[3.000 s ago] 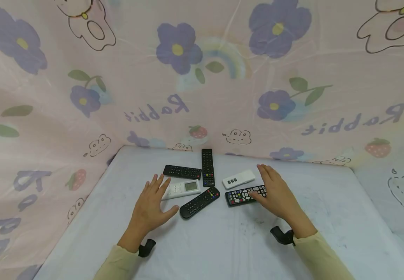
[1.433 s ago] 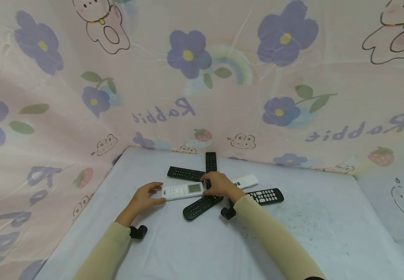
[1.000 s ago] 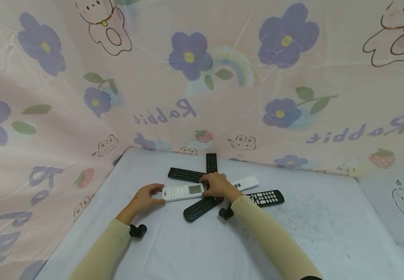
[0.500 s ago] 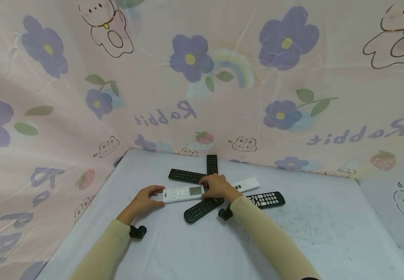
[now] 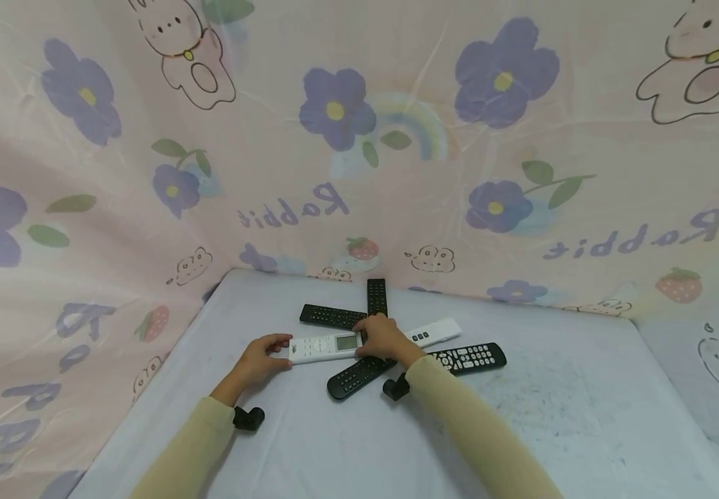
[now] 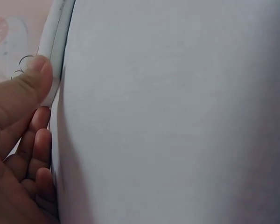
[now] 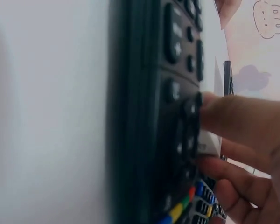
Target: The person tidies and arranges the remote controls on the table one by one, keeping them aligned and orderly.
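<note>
Head view showed the surface (image 5: 521, 430) hemmed by cloth (image 5: 147, 229) on the left and at the back, meeting in a corner; bare room lay toward the near edge and to the right. The left hand (image 5: 258, 359) pinched the left end of the white remote (image 5: 325, 346), thumb on its edge, fingers curled beneath. That remote lay flat near the middle, long axis running left to right, screen end pointing right. The right hand (image 5: 384, 337) gripped that screen end, fingers curled, just above a black remote (image 5: 353, 378). Beyond it, a slim white remote (image 5: 437, 331) and a buttoned black remote (image 5: 468, 357) fanned out.
</note>
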Available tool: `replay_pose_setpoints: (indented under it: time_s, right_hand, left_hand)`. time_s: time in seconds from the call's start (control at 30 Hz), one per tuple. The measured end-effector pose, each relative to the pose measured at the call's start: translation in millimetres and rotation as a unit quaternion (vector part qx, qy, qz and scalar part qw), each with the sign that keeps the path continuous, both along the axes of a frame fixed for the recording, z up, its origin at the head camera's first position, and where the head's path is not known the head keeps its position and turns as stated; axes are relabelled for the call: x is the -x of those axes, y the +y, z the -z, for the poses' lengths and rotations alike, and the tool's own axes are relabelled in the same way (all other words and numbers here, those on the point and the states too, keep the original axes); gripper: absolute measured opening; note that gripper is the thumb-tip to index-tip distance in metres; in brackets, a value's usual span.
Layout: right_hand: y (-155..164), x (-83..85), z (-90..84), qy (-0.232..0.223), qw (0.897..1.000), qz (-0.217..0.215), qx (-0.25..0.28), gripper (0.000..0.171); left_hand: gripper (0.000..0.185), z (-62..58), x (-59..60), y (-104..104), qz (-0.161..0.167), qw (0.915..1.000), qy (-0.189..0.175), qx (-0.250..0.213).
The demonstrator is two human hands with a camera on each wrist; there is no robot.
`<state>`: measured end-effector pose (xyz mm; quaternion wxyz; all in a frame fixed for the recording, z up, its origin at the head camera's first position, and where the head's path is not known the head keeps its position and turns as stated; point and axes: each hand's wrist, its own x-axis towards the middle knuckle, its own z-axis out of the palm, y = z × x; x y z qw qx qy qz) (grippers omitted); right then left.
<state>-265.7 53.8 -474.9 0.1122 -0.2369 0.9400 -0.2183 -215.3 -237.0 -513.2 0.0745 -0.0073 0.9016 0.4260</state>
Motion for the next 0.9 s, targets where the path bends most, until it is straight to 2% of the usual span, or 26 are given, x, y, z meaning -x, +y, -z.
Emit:
replay_pose_setpoints:
  time_s: [0.17,0.5,0.9]
  right_hand:
    - [-2.1,-3.6,3.2,0.005,1.000,0.015,-0.005,0.051]
    - [-6.7,-6.6,7.8,0.040,0.999,0.016,-0.018,0.054]
    - [-9.5,-10.5,8.1,0.031,0.999,0.019,-0.014,0.055]
  left_hand:
    - [0.060,-0.8,-2.4,1.0,-0.006,1.0000,-0.001,0.003]
    - [0.061,-5.4,-3.9,-5.4,0.015,0.9999,-0.003,0.002]
    - [0.057,0.5,-7.7,-3.4,-0.003,0.9999,0.012,0.007]
